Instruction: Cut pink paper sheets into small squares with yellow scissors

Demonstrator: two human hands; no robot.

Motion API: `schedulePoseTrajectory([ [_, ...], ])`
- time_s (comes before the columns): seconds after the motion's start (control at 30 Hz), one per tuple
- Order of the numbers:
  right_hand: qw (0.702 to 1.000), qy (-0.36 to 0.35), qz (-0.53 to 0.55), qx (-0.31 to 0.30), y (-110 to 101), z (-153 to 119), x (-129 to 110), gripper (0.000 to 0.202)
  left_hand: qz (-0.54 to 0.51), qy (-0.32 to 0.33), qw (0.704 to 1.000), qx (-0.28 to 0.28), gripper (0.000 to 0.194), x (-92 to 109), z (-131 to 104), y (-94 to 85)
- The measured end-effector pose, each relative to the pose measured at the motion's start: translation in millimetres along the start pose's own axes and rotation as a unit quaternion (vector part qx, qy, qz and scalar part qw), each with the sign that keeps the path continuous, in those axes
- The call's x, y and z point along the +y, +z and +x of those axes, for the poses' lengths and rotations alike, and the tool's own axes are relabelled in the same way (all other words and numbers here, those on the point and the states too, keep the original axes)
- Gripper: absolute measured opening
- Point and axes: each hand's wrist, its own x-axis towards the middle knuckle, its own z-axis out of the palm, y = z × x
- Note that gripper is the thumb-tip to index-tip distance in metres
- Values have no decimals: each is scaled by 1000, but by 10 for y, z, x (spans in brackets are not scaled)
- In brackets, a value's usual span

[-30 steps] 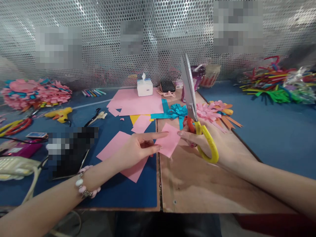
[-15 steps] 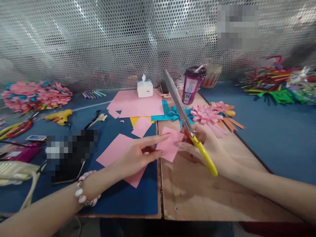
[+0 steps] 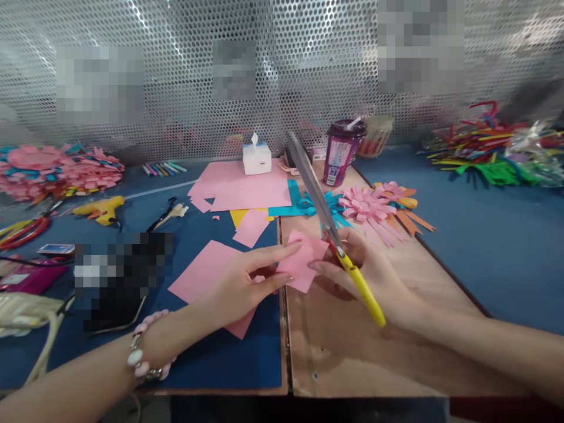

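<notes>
Left hand: your left hand (image 3: pixel 240 285) is pinching a small pink paper piece (image 3: pixel 303 262) between thumb and fingers, above the bare wooden tabletop (image 3: pixel 374 346).
Right hand: your right hand (image 3: pixel 365 276) is gripping the piece's other edge and holding yellow-and-red-handled metal scissors (image 3: pixel 337 244).
Behind: a purple lidded cup (image 3: pixel 342 154) is standing right of a white tissue box (image 3: pixel 257 158).

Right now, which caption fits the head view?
Left hand and right hand hold pink paper; the right also holds scissors.

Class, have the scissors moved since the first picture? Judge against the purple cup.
Yes, leftward: the scissors then partly hid the purple cup; now their blades slant to its left.
</notes>
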Motion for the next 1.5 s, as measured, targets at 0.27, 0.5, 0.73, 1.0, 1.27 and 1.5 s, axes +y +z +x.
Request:
schedulePoseTrajectory([
  [0.27,1000,-23,-6,13,60,-22,-16,37,-19,-1,1000,10,46,-23,-7,16],
  [0.5,1000,-17,-3,-12,60,-34,33,35,-37,-4,999,23,46,-27,-16,15],
  [0.73,1000,-11,3,-23,66,-62,22,34,-39,11,999,30,45,-21,-13,31],
  [1.0,999,-28,6,-34,100,-82,27,33,-34,5,999,37,38,36,-2,30],
  [1.27,997,-28,-49,-52,57,-82,101,37,-70,-56,990,106,28,4,24,21],
  [1.5,998,-23,-21,-59,59,-80,52,31,-94,-50,988,110,28,-7,14,-6],
])
